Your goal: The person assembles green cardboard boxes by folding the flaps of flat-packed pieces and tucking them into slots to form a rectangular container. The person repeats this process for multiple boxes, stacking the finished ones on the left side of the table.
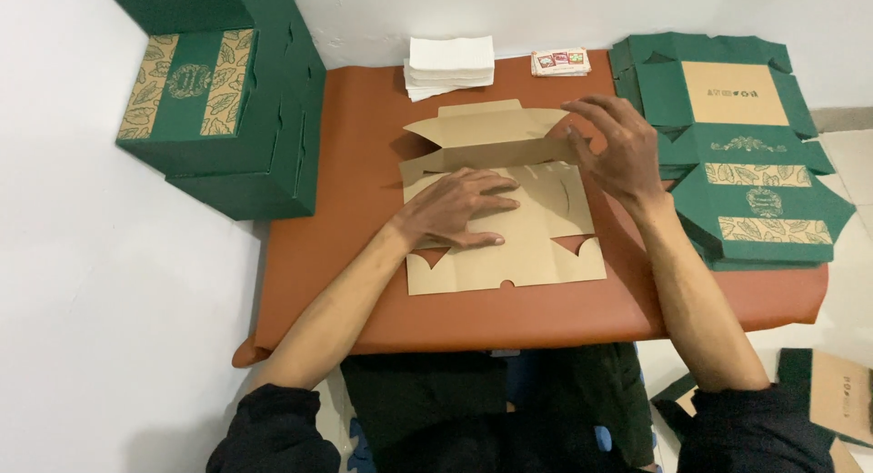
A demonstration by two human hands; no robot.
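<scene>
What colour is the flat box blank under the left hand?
Plain kraft brown, seen in the head view: box blank under the left hand.

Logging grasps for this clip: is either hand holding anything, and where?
Left hand presses flat on the cardboard box blank; right hand touches its raised flap's right end. Neither clearly grips.

Soft, even indoor light, faint shadows, no glare; sharp overall, slight blur on moving fingers.

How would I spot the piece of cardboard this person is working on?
Look at the reddish-brown table. In its middle lies a flat cardboard box blank, brown side up, under the left hand, its far flap raised by the right hand. The blanks stacked to its right show green.
</scene>
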